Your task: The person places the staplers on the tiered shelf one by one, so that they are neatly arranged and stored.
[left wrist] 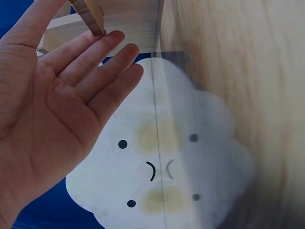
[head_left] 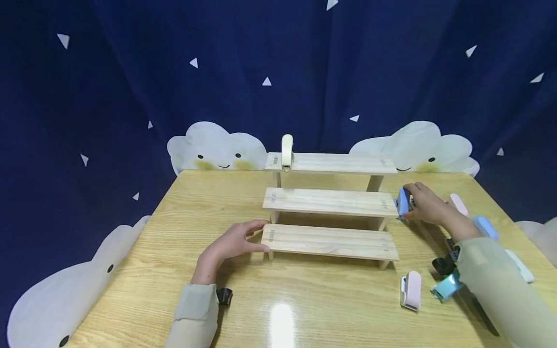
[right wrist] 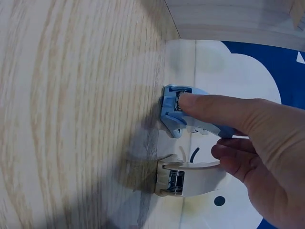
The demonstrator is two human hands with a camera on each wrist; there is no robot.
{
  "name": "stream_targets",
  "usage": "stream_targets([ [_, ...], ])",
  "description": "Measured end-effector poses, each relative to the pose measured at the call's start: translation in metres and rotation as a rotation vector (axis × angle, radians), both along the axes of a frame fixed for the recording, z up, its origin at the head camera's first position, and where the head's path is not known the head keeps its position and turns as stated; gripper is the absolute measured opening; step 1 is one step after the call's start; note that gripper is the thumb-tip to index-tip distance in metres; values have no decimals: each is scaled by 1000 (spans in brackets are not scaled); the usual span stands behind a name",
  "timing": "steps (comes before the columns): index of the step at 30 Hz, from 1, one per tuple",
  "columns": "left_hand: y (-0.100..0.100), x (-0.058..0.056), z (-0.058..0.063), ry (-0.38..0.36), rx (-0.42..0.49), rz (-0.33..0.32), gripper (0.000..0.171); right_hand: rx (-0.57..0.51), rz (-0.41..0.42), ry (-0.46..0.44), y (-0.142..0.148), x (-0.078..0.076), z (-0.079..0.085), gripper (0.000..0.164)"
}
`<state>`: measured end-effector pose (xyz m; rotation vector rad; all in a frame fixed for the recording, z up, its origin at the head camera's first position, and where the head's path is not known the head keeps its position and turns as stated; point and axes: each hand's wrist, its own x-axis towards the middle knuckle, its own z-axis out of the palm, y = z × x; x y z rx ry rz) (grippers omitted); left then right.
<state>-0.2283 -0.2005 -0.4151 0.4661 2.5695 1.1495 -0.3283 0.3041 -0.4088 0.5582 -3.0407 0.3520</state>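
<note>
My right hand (head_left: pixel 428 208) pinches a light blue stapler (head_left: pixel 403 202) standing on the table by the right end of the stepped wooden shelf (head_left: pixel 330 200). In the right wrist view the thumb lies on its blue end (right wrist: pixel 169 107), with the other fingers on the far side. A cream-coloured stapler (right wrist: pixel 198 180) stands close beside it there. My left hand (head_left: pixel 235 240) is at the left end of the lowest step, fingers straight, thumb by the front corner. In the left wrist view its fingertips come right up to the board's edge (left wrist: pixel 90 16). Another cream stapler (head_left: pixel 286 151) stands on the top step's left end.
Several more staplers are on the right of the table: a pink one (head_left: pixel 411 291) and a teal one (head_left: pixel 447 287) in front, and a second pink one (head_left: pixel 458 204), another blue one (head_left: pixel 485 227) and a white one (head_left: pixel 520 266) around my right forearm. A dark blue curtain (head_left: pixel 304 72) hangs behind.
</note>
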Motion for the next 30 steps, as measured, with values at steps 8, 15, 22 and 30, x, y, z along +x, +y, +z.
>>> stream_targets([
  [8, -1, 1, 0, 6, 6, -3, 79, -14, 47, 53, 0, -1, 1, 84],
  [15, 1, 1, 1, 11, 8, -7, 80, -127, 27, 85, 2, 6, 14, 81],
  [22, 1, 1, 2, 6, 19, -1, 80, -208, -19, 179, 1, 9, 31, 82],
  [30, 2, 4, 3, 0, 25, -1, 80, -349, -38, 300, 3, 17, 49, 81],
])
